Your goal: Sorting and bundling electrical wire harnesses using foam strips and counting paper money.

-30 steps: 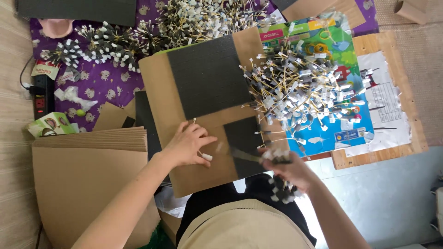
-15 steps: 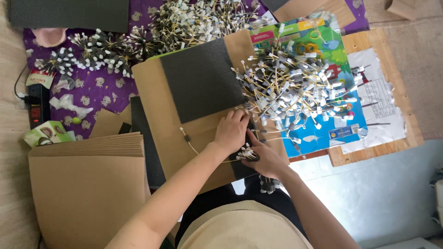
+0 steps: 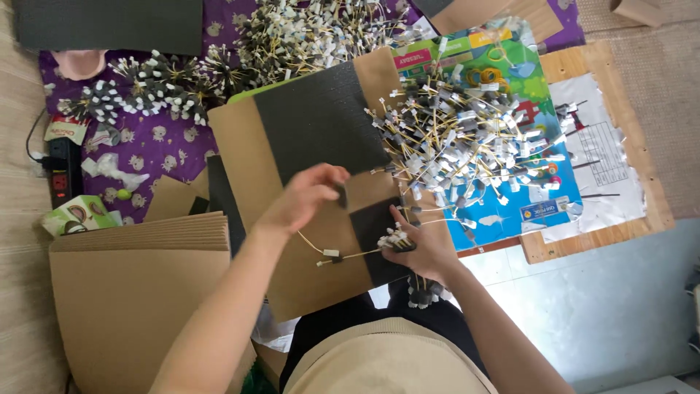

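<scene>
So the left hand (image 3: pixel 302 198) is up over the brown cardboard sheet with two black foam panels (image 3: pixel 321 182), fingers pinched on a small dark piece, can't really tell what it is; the right hand (image 3: pixel 423 248) is lower down on the smaller black panel, closed round a little bundle of thin yellow sticks with white and grey tips (image 3: pixel 397 239), more of the bundle poking out under the wrist; one loose tagged stick on a thin wire (image 3: pixel 332 255) lies on the bare cardboard between the two hands. Just past the board on the right there's a huge messy heap of the same tipped sticks (image 3: pixel 467 146) sitting on a colourful printed mat (image 3: pixel 543 182); a stack of plain cardboard sheets (image 3: pixel 138 292) is off to the left, and more stick clusters (image 3: pixel 153 80) lie on a purple patterned cloth (image 3: pixel 146 153).
</scene>
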